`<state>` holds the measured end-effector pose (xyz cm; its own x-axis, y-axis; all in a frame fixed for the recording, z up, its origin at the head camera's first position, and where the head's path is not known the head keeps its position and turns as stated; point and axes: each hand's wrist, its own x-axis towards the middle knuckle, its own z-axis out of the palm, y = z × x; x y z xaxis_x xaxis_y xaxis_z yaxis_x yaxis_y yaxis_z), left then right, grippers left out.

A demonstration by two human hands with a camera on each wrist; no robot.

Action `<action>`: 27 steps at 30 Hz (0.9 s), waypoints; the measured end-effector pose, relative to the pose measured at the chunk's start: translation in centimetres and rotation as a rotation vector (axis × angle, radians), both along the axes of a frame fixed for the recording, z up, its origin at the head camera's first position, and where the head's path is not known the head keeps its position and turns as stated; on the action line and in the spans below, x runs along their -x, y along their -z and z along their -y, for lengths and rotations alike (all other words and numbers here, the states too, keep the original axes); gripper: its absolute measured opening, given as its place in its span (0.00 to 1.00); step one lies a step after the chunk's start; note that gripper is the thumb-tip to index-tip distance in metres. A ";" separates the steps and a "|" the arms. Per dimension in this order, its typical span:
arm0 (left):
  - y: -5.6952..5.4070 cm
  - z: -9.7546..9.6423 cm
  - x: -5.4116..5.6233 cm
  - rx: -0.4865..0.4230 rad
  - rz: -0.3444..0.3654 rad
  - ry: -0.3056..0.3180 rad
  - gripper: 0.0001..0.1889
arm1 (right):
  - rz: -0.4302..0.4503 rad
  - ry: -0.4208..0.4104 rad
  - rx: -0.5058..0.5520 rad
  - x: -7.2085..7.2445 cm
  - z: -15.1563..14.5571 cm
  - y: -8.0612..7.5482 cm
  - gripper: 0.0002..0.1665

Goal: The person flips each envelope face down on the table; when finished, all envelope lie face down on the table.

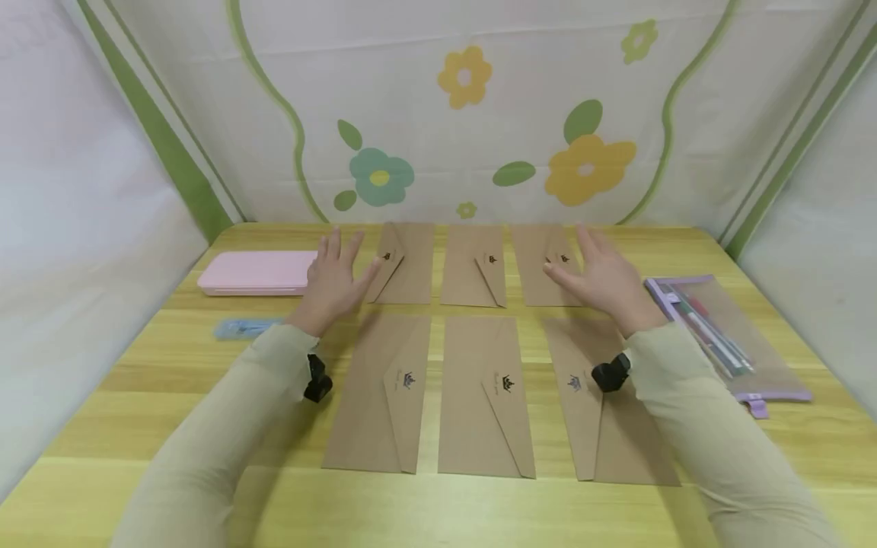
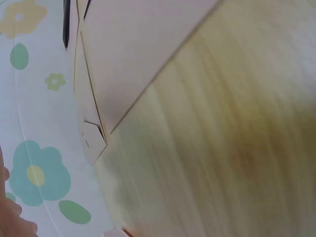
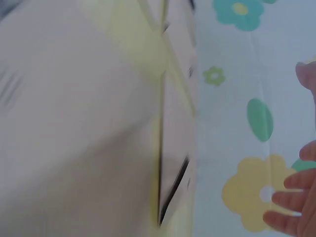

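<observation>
Brown kraft envelopes with crown prints lie in two rows of three on the table. In the back row are a left envelope (image 1: 414, 262), a middle one (image 1: 462, 266) and a right one (image 1: 534, 274). Nearer me lie a front left envelope (image 1: 370, 396), a front middle one (image 1: 473, 426) and a front right one (image 1: 633, 434). My left hand (image 1: 332, 283), fingers spread, is beside the back left envelope and overlaps the pink case. Over the back right envelope's outer edge is my right hand (image 1: 606, 280), thumb apart from the fingers. Both hold nothing; contact is unclear.
A pink case (image 1: 253, 272) lies at the back left, with a small light-blue packet (image 1: 245, 328) in front of it. On the right is a purple-edged see-through pouch (image 1: 750, 327) containing pens. A flowered curtain (image 1: 425, 99) hangs behind the wooden table (image 1: 171, 426).
</observation>
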<state>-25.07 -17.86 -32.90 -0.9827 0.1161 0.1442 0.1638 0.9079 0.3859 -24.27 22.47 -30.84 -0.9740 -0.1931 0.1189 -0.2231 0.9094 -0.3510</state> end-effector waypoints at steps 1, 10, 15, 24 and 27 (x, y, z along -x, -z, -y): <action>-0.1 0.0 0.1 -0.033 -0.003 0.004 0.37 | -0.007 -0.010 0.026 0.2 0.4 -0.1 0.58; 0.0 -0.8 1.8 -0.273 -0.019 0.039 0.35 | -0.032 -0.048 0.170 1.4 4.6 -0.1 0.55; 0.2 -1.0 2.3 -0.338 -0.019 0.036 0.34 | -0.007 -0.063 0.218 1.4 7.0 0.2 0.54; 0.7 -0.7 2.8 -0.424 0.061 -0.028 0.36 | 0.091 -0.095 0.515 2.3 11.2 1.6 0.47; 0.9 -0.6 3.0 -0.443 0.069 -0.063 0.35 | 0.130 -0.111 0.592 2.7 12.6 2.3 0.43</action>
<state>-28.03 -17.23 -33.82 -0.9950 -0.0023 0.1001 0.0737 0.6598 0.7479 -26.95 9.83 -33.11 -0.9655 -0.2321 0.1184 -0.2269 0.5256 -0.8199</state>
